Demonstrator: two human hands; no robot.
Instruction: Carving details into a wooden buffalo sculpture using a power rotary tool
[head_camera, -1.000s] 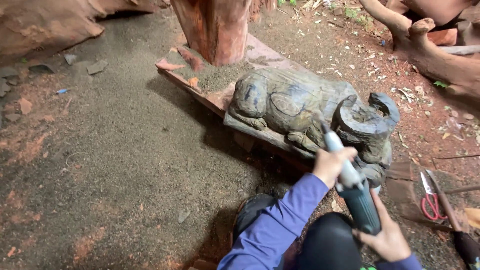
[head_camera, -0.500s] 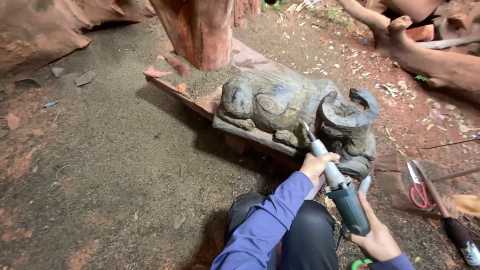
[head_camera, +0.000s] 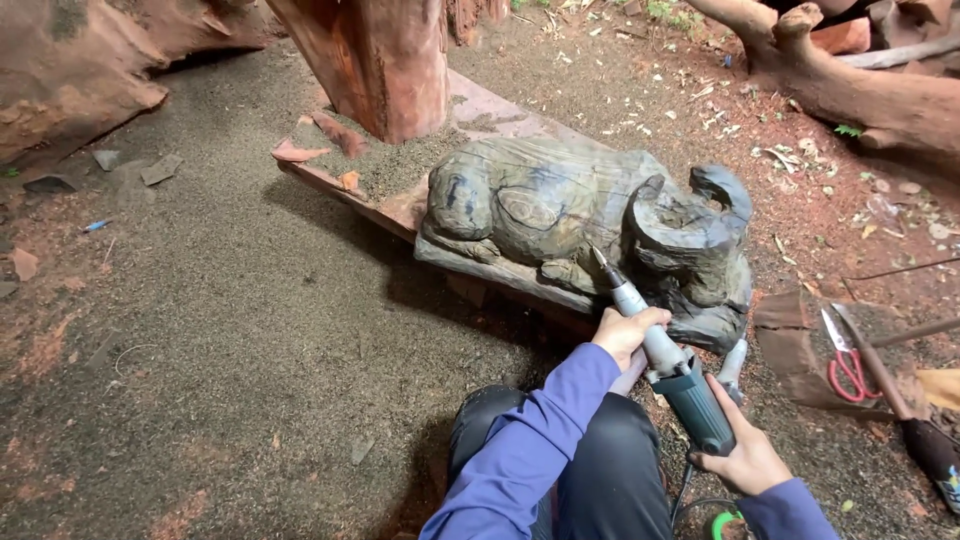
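A grey wooden carving of a lying horned animal (head_camera: 590, 225) is resting on a reddish plank (head_camera: 400, 200) on the sandy ground, and everything else is sitting around it. The person is crouching just in front of the carving, holding a die grinder (head_camera: 672, 365) with both hands. The left hand (head_camera: 627, 332) is wrapping its fingers closed around the grinder's silver neck, just below the carving's front edge, while the right hand (head_camera: 748, 462) is gripping the green body from behind, fingers curled round it, farther from the carving. The grinder's pointed bit (head_camera: 598, 257) is touching the carving low on its near side, between the body and the curled horn. The grinder's cord (head_camera: 690, 495) is trailing down from its rear end, away from the carving. Behind the carving, a red tree trunk (head_camera: 375, 60) is standing on the far end of the plank. To the right of the carving, red-handled scissors (head_camera: 845, 365) are lying on a wood block (head_camera: 795, 350), with a dark-handled tool (head_camera: 900, 410) just beside them. A gnarled branch (head_camera: 850, 80) is lying well beyond the carving's head.
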